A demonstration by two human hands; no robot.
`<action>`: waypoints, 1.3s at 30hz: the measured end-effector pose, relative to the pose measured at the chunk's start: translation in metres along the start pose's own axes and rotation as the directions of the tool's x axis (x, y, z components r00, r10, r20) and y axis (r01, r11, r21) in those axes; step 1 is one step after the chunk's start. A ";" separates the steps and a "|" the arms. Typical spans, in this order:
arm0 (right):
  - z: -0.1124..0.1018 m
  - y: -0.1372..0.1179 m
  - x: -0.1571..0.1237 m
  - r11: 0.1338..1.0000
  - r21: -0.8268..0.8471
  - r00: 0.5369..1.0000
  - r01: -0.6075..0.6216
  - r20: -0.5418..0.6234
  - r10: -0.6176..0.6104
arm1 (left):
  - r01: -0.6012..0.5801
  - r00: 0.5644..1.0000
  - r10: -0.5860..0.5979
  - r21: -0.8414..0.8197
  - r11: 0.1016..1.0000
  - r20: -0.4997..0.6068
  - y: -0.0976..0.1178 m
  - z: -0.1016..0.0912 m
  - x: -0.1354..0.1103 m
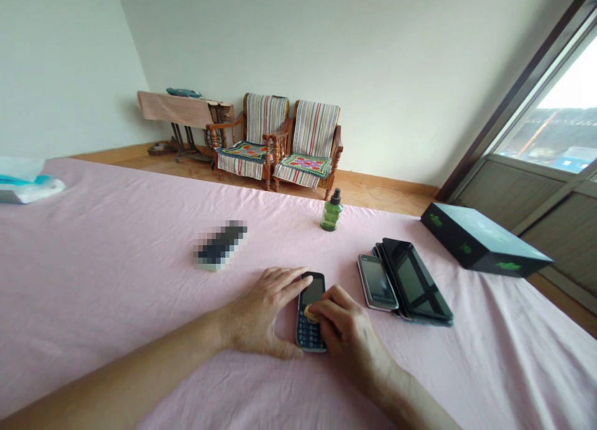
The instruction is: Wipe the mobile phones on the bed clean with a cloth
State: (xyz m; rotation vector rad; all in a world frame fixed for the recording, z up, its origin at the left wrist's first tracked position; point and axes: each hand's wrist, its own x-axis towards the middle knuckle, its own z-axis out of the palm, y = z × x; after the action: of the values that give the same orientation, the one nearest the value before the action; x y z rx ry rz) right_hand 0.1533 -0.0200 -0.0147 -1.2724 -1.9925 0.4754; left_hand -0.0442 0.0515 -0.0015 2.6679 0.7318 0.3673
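Note:
A dark keypad phone (310, 336) lies face up on the pink bedsheet, its screen toward the far side. My left hand (263, 312) grips it along the left side, with fingertips at the top edge and the thumb by the lower corner. Pinched in my right hand (345, 324) is a small yellowish wad (310, 314), perhaps cloth or sponge, pressed on the phone between screen and keys. My right fingers hide part of the keypad. To the right, a touchscreen phone (377, 283) lies against a black tablet-like device (415, 284).
A green spray bottle (331, 212) stands beyond my hands. A black box (480, 237) sits at the far right, a blurred-out dark object (221, 246) at left, and a tissue pack (28, 188) at far left. Two wooden chairs (303, 144) stand by the wall.

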 end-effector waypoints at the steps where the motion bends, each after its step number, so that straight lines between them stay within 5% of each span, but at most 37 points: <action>1: 0.000 0.000 0.000 1.000 -0.003 1.000 0.007 0.008 -0.007 | 0.002 1.000 -0.002 -0.001 1.000 -0.002 0.000 0.000 0.000; 39: 0.001 0.001 -0.004 0.996 -0.064 0.995 0.067 0.080 -0.062 | 0.002 0.999 -0.002 0.006 1.000 0.042 -0.001 -0.002 0.002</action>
State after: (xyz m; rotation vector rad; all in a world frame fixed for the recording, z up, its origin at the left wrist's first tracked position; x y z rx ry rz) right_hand 0.1542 -0.0227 -0.0179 -1.2429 -2.1236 0.4365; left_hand -0.0432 0.0536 0.0003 2.6723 0.7236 0.3076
